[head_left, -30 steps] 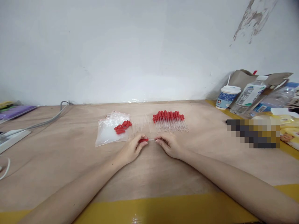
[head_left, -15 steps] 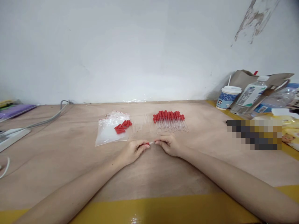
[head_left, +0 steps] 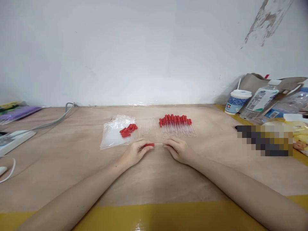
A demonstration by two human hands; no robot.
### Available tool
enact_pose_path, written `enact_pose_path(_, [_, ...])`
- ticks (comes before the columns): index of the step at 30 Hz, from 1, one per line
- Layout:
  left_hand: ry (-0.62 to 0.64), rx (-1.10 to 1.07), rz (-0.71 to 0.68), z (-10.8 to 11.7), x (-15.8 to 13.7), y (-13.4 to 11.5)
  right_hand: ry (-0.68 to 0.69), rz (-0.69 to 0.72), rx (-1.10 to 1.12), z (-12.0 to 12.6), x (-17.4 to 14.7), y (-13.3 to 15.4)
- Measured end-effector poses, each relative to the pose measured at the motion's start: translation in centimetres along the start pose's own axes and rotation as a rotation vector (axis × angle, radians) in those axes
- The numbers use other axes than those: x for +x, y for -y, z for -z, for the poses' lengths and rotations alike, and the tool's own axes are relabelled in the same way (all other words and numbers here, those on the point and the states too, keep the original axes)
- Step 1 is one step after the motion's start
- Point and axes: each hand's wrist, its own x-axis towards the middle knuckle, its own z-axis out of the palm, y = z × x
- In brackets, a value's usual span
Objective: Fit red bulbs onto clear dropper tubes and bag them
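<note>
Pinched in my left hand (head_left: 137,152) is a red rubber bulb (head_left: 149,145), lying level. My right hand (head_left: 178,150) grips a thin clear glass tube (head_left: 158,144), which runs from its fingertips to the bulb's open end. Whether the tube sits inside the bulb or only meets it, I cannot tell. Beyond my left hand, loose red bulbs (head_left: 126,135) lie on clear zip bags (head_left: 111,134). Several bare glass tubes (head_left: 145,127) rest on the table between the bags and a row of droppers with red bulbs (head_left: 178,119).
Brown paper (head_left: 154,183) covers the table, with yellow tape (head_left: 115,216) along its front. At the right stand a paper cup (head_left: 237,102), a plastic bottle (head_left: 261,101) and a yellow package (head_left: 299,138). A power strip (head_left: 20,141) with a grey cable lies left.
My left fingers have shifted on the red bulb, so more of it shows. My right hand has moved slightly to the right along the tube. The view has shifted a little.
</note>
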Motion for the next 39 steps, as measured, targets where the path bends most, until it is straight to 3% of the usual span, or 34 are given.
enact_pose_path(13, [0.118, -0.077, 0.095, -0.4, -0.5, -0.3, 0.012, 0.081, -0.125, -0.5, 0.0, 0.1])
enact_pose_path(25, [0.176, 0.012, -0.002, -0.3, -0.5, -0.4, 0.125, 0.007, -0.222, -1.0, 0.0, 1.2])
enact_pose_path(31, [0.114, 0.072, -0.085, -0.4, -0.3, -0.2, 0.199, -0.074, -0.209, -0.9, 0.4, 1.2])
enact_pose_path(36, [-0.015, 0.156, -0.169, -0.4, -0.2, 0.4, 0.27, -0.124, -0.279, 1.0, 1.6, 2.1])
enact_pose_path(39, [-0.059, 0.195, -0.09, -0.1, -0.3, 0.8, 0.24, -0.331, -0.22, 2.8, 2.5, 1.1])
